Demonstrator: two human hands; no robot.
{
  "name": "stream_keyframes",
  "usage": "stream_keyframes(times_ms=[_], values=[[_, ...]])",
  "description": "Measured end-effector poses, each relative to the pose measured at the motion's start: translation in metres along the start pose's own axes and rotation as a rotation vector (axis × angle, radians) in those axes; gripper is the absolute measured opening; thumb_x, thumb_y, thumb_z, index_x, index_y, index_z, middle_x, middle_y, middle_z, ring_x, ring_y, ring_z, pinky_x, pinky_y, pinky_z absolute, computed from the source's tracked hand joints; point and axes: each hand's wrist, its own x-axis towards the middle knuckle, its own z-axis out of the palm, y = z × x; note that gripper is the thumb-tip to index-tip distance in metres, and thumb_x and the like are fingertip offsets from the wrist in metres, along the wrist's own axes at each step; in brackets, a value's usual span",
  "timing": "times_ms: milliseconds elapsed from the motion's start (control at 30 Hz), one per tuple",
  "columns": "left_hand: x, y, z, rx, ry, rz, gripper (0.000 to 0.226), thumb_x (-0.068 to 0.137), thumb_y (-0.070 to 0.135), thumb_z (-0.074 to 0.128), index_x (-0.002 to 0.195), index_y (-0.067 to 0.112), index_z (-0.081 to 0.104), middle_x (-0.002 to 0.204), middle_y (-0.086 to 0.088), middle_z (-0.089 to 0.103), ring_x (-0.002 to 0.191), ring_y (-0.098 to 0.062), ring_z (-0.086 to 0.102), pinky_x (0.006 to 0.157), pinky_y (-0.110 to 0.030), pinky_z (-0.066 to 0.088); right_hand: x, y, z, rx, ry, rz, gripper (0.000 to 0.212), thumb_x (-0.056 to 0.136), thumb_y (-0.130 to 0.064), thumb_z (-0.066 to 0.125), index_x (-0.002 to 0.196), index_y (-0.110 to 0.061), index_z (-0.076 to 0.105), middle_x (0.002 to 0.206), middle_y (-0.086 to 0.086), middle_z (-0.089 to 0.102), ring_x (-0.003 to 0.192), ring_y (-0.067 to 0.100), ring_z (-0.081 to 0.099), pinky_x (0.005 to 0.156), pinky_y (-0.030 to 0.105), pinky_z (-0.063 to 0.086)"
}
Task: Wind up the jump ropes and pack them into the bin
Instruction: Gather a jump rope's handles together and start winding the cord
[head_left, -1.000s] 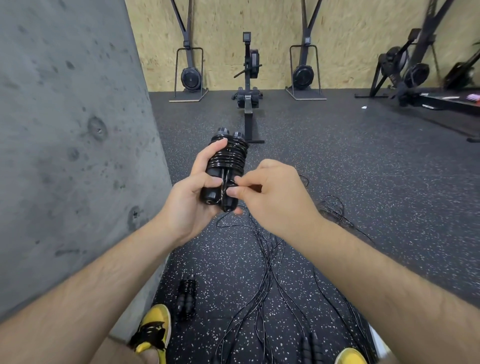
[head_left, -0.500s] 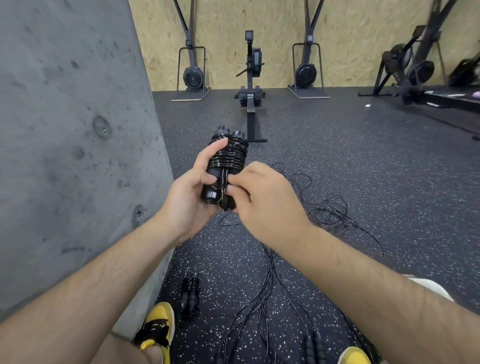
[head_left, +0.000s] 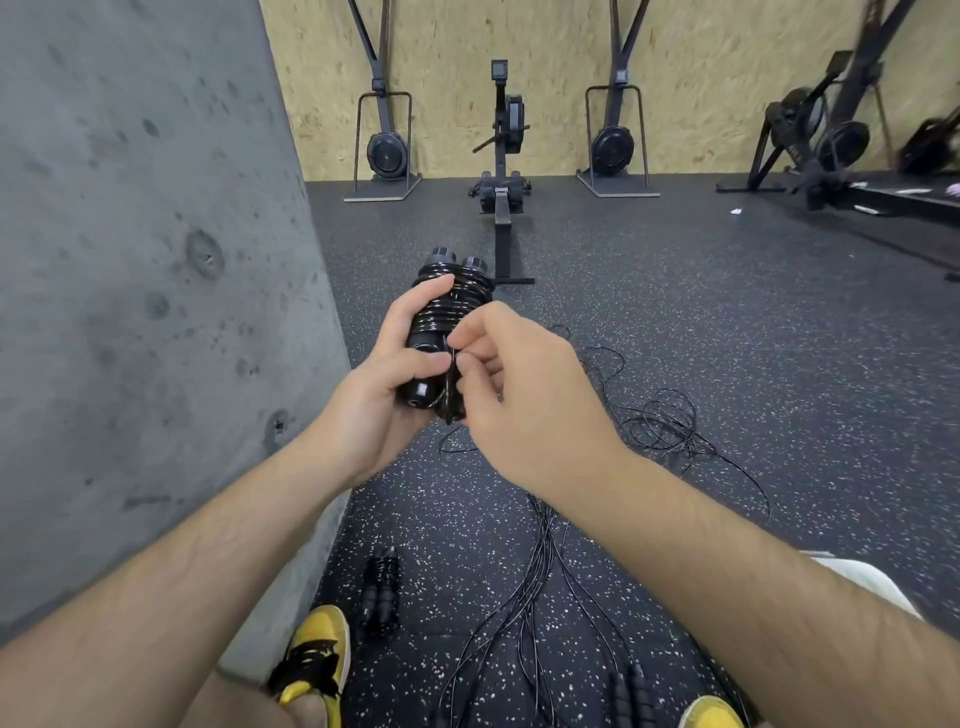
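My left hand (head_left: 387, 387) grips a black jump rope bundle (head_left: 451, 301): two handles side by side with thin black cord wound tightly around them. My right hand (head_left: 524, 395) pinches the cord's loose end against the lower part of the bundle. Several unwound black ropes (head_left: 540, 566) trail over the floor below my arms, ending in a tangle (head_left: 662, 428) at the right. Another wound rope (head_left: 382, 592) lies on the floor by my left foot. Loose handles (head_left: 631, 693) show at the bottom edge. No bin is in view.
A grey concrete wall (head_left: 135, 291) rises close on the left. A rowing machine (head_left: 503, 176) stands straight ahead, with other exercise machines (head_left: 387, 150) along the chipboard back wall. My yellow shoes (head_left: 314, 657) are at the bottom. A white object (head_left: 867, 582) peeks from behind my right forearm.
My right hand has shifted its pinch on the cord end from the bundle's base a little higher and closer to my left thumb. The left hand keeps its hold on the bundle.
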Motion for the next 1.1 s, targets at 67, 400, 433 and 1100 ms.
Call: stream_keyframes(times_ms=[67, 400, 433, 1100], values=[[-0.001, 0.0, 0.0, 0.085, -0.027, 0.007, 0.072, 0.081, 0.001, 0.046, 0.146, 0.03, 0.044, 0.123, 0.004, 0.068, 0.104, -0.014, 0.068, 0.075, -0.025, 0.056, 0.001, -0.001, -0.001, -0.031, -0.014, -0.028, 0.013, 0.095, -0.014, 0.052, 0.103, -0.022, 0.058, 0.086, -0.005, 0.06, 0.077, 0.016, 0.059, 0.071, 0.042, 0.053], [-0.004, -0.006, -0.009, 0.242, -0.181, -0.071, 0.09, 0.071, -0.015, 0.048, 0.145, 0.036, 0.04, 0.118, 0.009, 0.065, 0.093, -0.022, 0.059, 0.074, -0.034, 0.056, 0.013, -0.001, -0.014, -0.303, -0.32, -0.209, 0.027, 0.092, -0.017, 0.055, 0.105, -0.027, 0.077, 0.077, -0.002, 0.051, 0.078, 0.02, 0.056, 0.072, 0.04, 0.049], [-0.005, -0.007, -0.01, 0.254, -0.187, -0.082, 0.092, 0.07, -0.015, 0.048, 0.147, 0.036, 0.039, 0.117, 0.008, 0.065, 0.094, -0.025, 0.058, 0.076, -0.039, 0.055, 0.014, -0.001, -0.015, -0.322, -0.354, -0.228, 0.027, 0.092, -0.018, 0.055, 0.104, -0.028, 0.077, 0.074, -0.004, 0.049, 0.077, 0.019, 0.056, 0.071, 0.039, 0.048], [0.002, -0.018, 0.003, 0.421, -0.147, -0.098, 0.081, 0.074, -0.01, 0.053, 0.143, 0.031, 0.038, 0.101, -0.015, 0.058, 0.077, -0.024, 0.064, 0.067, -0.045, 0.054, 0.022, 0.026, -0.005, -0.291, 0.021, 0.076, 0.016, 0.09, -0.028, 0.054, 0.086, -0.013, 0.06, 0.085, 0.001, 0.061, 0.08, 0.024, 0.057, 0.074, 0.039, 0.047]])
